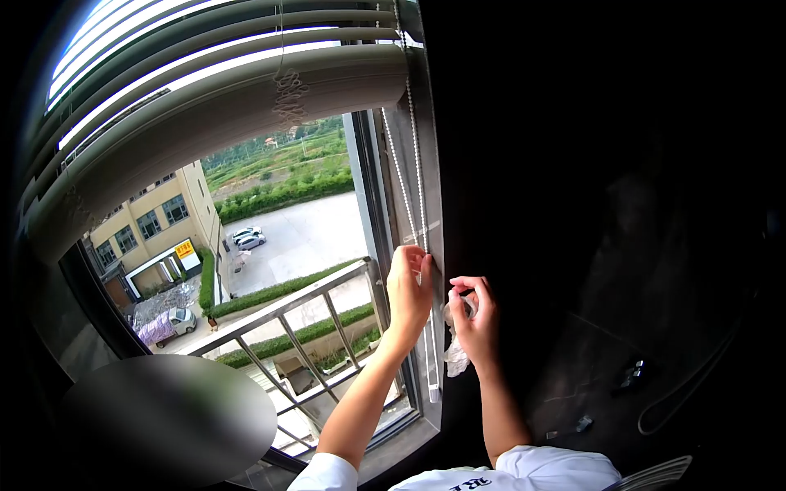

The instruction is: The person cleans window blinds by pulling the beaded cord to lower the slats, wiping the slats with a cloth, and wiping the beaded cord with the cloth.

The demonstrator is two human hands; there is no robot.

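Note:
My left hand is closed around the beaded cord of the window blind, at the right side of the window frame. The cord hangs in a loop, and its lower end reaches a small white cord weight below the hand. Just right of it, my right hand is closed with its fingers curled on a crumpled white tissue, part of which hangs below the palm. Whether the tissue is paper or thin cloth, I cannot tell. The slatted blind is raised above, its slats bunched together.
A metal railing crosses the lower window opening. Outside are a building, parked cars and a loaded truck. A blurred oval covers the lower left. The room on the right is very dark, with small shiny items low down.

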